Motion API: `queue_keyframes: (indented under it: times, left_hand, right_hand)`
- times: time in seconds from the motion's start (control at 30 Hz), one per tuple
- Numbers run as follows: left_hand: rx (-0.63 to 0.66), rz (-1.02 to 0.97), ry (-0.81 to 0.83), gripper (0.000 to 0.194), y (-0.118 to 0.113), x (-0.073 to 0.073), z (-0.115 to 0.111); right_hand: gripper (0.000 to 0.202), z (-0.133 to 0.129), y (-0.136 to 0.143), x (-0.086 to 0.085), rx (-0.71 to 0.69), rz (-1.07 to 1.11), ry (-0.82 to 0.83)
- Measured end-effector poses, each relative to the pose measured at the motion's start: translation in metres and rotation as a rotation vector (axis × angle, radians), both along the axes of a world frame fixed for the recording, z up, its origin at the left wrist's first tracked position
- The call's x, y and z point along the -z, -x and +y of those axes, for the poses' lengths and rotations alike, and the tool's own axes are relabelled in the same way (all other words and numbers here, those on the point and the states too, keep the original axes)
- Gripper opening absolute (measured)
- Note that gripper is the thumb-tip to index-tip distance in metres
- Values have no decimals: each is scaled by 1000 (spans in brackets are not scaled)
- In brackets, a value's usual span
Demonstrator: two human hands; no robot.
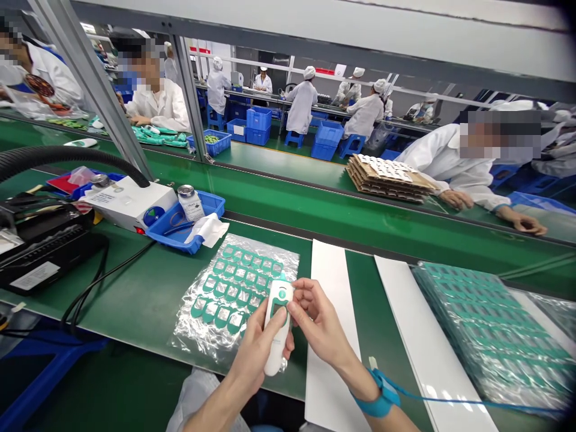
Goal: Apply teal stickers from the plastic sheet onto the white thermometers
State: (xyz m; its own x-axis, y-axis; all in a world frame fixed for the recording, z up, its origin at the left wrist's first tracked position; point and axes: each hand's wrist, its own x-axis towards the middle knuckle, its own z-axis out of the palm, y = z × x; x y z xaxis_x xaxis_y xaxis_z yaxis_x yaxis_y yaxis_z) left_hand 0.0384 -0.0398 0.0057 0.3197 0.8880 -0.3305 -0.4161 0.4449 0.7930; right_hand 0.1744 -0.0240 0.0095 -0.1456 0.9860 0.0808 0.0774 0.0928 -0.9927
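glossy white plastic handset [278, 327]

You are sitting at a long green bench [135, 300] running through a bright factory hall. Grey metal frame posts [96, 90] are rising ahead, and blue stools [294, 139] and blue crates [258, 118] are lining the far workstations.

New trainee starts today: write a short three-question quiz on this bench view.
1. True or false: the left hand holds the white device.
2. Which wrist wears the blue strap? A) left B) right
3. Fill in: the sheet of green parts lies in a clear ____.

Key: 1 true; 2 B; 3 bag. The right hand has its fingers on the device's green face.
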Motion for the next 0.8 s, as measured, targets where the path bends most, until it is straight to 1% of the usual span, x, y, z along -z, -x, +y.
queue_keyframes:
  times: [0.13,0.3,0.47,0.57,0.63,0.73,0.8]
  left_hand:
    - [-44,37,35,40,0,5,0]
    - [-42,9,42,49,1,6,2]
    - [-53,-22,19,41,1,11,2]
    - [-12,-74,-16,37,2,13,2]
    - [-1,-82,-19,40,2,15,2]
    - [-22,-50,8,49,2,16,3]
    - [-11,-49,9,53,4,15,4]
  right_hand:
    - [24,1,0,4,0,8,-15]
    - [24,1,1,4,16,11,-22]
    - [35,-2,3,1,-7,-16,-6]
    - [39,-1,2,0,-18,-23,-22]
    - [40,-1,1,-1,-34,-2,-16]
    - [40,-2,0,1,-84,56,40]
    - [41,-2,0,2,-101,72,67]
